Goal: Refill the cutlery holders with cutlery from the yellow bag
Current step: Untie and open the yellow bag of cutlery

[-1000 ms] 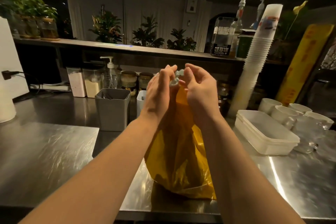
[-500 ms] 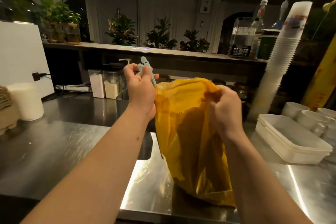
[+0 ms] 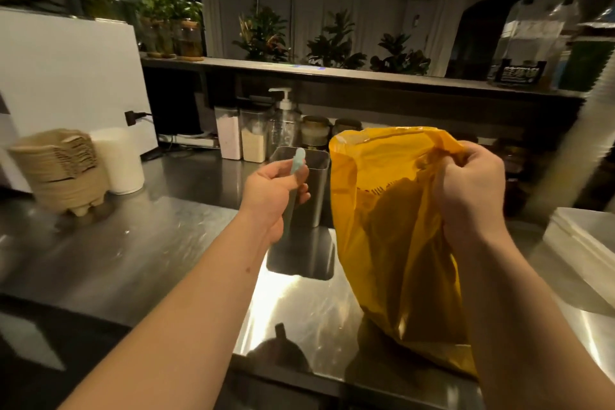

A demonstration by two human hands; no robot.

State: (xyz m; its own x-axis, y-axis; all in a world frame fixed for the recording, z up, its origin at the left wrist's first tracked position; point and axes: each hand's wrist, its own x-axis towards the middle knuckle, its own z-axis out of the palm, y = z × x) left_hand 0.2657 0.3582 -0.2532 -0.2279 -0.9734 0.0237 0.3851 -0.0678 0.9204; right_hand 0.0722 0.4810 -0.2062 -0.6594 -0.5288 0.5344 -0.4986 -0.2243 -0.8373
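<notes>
Fingers, left: those of the left hand [image 3: 273, 190] are curled [image 3: 301, 191] round a pale blue-green bag clip [image 3: 297, 161], one end poking up above them.
Fingers, right: those of the right hand [image 3: 466, 190] are bunched [image 3: 479, 156] on the far rim of the yellow bag [image 3: 382, 226], holding it upright.
Bag: stands on the steel tabletop [image 3: 133, 243], mouth loose; dark shapes show through the plastic, probably the cutlery.
Cutlery holder: grey square tin [image 3: 317, 196] just left of the bag, behind the left hand; its inside is not visible.
Step in hand: likely parking the bag clip.
Doing it well: set it down away from the holder's mouth, keep the rim held so the bag does not slump, then reach in with the freed hand.
</notes>
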